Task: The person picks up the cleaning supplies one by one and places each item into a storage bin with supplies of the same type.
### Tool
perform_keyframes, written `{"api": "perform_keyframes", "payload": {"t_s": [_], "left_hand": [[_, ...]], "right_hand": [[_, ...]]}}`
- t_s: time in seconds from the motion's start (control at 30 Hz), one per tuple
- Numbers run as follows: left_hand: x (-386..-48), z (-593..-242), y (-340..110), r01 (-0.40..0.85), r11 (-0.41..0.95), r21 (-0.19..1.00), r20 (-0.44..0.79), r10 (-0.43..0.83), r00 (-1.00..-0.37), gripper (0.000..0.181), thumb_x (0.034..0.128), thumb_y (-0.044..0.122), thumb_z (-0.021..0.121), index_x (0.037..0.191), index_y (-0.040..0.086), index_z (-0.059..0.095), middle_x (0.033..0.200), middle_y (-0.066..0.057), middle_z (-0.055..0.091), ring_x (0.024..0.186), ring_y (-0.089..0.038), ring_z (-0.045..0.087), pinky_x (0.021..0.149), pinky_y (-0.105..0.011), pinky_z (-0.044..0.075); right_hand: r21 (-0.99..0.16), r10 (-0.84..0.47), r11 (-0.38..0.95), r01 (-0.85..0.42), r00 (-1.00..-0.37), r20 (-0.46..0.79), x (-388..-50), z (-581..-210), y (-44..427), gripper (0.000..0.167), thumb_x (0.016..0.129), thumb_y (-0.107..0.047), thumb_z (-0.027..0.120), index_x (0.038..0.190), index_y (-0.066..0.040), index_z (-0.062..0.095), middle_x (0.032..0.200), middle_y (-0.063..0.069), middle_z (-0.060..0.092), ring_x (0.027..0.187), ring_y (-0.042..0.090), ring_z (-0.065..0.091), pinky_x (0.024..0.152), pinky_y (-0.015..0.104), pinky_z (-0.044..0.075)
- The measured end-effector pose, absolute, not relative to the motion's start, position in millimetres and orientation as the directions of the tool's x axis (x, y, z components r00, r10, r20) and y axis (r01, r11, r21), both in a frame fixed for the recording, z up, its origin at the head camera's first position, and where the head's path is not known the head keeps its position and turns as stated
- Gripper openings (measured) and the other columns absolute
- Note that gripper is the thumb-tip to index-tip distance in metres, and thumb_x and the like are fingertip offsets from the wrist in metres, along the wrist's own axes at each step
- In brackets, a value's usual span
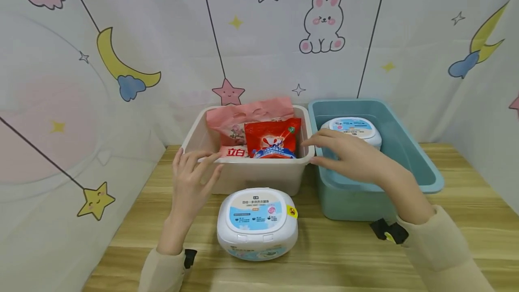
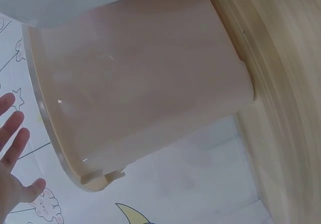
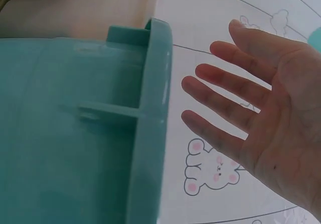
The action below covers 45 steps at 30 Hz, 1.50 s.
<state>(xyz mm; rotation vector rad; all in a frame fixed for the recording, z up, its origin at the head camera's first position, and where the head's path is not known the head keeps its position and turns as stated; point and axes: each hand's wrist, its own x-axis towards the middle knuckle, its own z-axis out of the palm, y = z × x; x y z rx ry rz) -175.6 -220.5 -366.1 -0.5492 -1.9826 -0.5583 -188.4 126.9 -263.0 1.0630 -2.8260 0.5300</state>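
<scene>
My left hand [image 1: 193, 179] hovers by the front left corner of a cream-white plastic bin [image 1: 255, 177], its fingers loosely spread and holding nothing. In the left wrist view, its fingers stand apart from the rim. My right hand [image 1: 352, 154] is over the teal bin [image 1: 417, 166], fingertips pointing toward the white bin's right rim; the right wrist view shows its palm bare. Inside the white bin are a pink bag [image 1: 227, 120], a red bag [image 1: 272, 136] and a pack with red characters [image 1: 234, 151]. A white lidded tub [image 1: 257, 224] stands on the table between my forearms.
Another white lidded tub [image 1: 357, 129] sits in the teal bin, partly hidden by my right hand. Both bins stand side by side on a wood-grain table [image 1: 348, 256]. A white curtain [image 1: 259, 44] with cartoon prints hangs behind and along the sides.
</scene>
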Motion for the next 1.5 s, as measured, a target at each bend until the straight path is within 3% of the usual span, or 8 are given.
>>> {"api": "perform_keyframes", "payload": {"t_s": [0.13,0.3,0.57,0.73,0.9,1.2,1.37,1.5], "left_hand": [[-175.1,-363.9,-220.0,0.58,0.8,0.156,0.888,0.144,-0.438,0.032,0.0953,0.036,0.058,0.105,0.009,0.072,0.101,-0.013,0.064,0.102,-0.034,0.054,0.11,-0.064,0.024],[-171.9,-360.9,-219.6,0.569,0.808,0.149,0.87,0.167,-0.464,0.023,0.088,0.025,0.068,0.106,0.01,0.071,0.102,-0.012,0.064,0.102,-0.033,0.055,0.111,-0.064,0.025],[-162.9,-356.6,-214.7,0.574,0.801,0.169,0.835,0.193,-0.515,0.03,0.0785,0.014,0.075,0.108,0.01,0.07,0.105,-0.012,0.064,0.104,-0.032,0.055,0.109,-0.066,0.024],[-158.9,-355.5,-212.2,0.593,0.787,0.171,0.819,0.221,-0.53,0.03,0.0787,0.012,0.074,0.108,0.01,0.069,0.108,-0.012,0.064,0.107,-0.03,0.055,0.108,-0.063,0.029],[-156.2,-354.3,-208.9,0.614,0.776,0.144,0.811,0.263,-0.523,0.032,0.0811,0.015,0.073,0.112,0.01,0.068,0.11,-0.011,0.063,0.109,-0.029,0.055,0.106,-0.061,0.034],[-151.3,-347.6,-197.4,0.633,0.769,0.082,0.794,0.334,-0.508,0.047,0.0723,0.011,0.08,0.117,0.013,0.066,0.112,-0.011,0.063,0.108,-0.029,0.056,0.105,-0.06,0.034],[-149.3,-347.1,-192.9,0.659,0.75,0.062,0.789,0.368,-0.493,0.031,0.0909,0.029,0.065,0.117,0.013,0.066,0.114,-0.011,0.064,0.109,-0.029,0.057,0.108,-0.059,0.032],[-147.2,-348.0,-189.7,0.663,0.746,0.06,0.773,0.385,-0.504,0.034,0.0956,0.038,0.057,0.117,0.013,0.066,0.114,-0.008,0.063,0.11,-0.027,0.057,0.108,-0.06,0.03]], "right_hand": [[-0.26,-0.623,0.692,-0.674,-0.739,0.256,-183.1,-268.5,132.4,0.039,0.092,-0.03,0.064,0.129,-0.018,0.059,0.126,0.0,0.06,0.116,0.02,0.057,0.094,0.043,0.052],[-0.237,-0.605,0.687,-0.687,-0.721,0.338,-172.2,-277.6,139.0,0.037,0.091,-0.027,0.066,0.127,-0.017,0.061,0.125,-0.002,0.061,0.117,0.019,0.057,0.095,0.044,0.052],[-0.183,-0.559,0.667,-0.722,-0.648,0.517,-153.8,-285.1,149.0,0.038,0.085,-0.017,0.072,0.123,-0.019,0.064,0.123,-0.003,0.062,0.116,0.02,0.058,0.092,0.043,0.052],[-0.158,-0.513,0.667,-0.728,-0.603,0.611,-145.5,-293.0,157.7,0.041,0.082,-0.014,0.075,0.121,-0.021,0.065,0.122,-0.004,0.063,0.116,0.016,0.058,0.095,0.025,0.047],[-0.17,-0.482,0.643,-0.747,-0.567,0.668,-141.2,-299.8,166.0,0.037,0.081,-0.014,0.075,0.118,-0.018,0.067,0.119,-0.003,0.063,0.114,0.013,0.055,0.101,0.003,0.031],[-0.217,-0.421,0.636,-0.74,-0.569,0.707,-136.2,-307.1,178.5,0.045,0.073,-0.003,0.078,0.115,-0.016,0.068,0.116,0.001,0.064,0.112,0.012,0.055,0.101,0.004,0.032],[-0.21,-0.411,0.631,-0.747,-0.551,0.727,-135.2,-311.6,184.9,0.033,0.083,-0.014,0.073,0.116,-0.014,0.068,0.117,0.005,0.064,0.112,0.015,0.056,0.102,0.005,0.032],[-0.208,-0.392,0.62,-0.757,-0.528,0.753,-133.6,-315.6,190.2,0.029,0.092,-0.029,0.064,0.115,-0.012,0.069,0.116,0.007,0.065,0.112,0.013,0.055,0.102,0.006,0.032]]}}
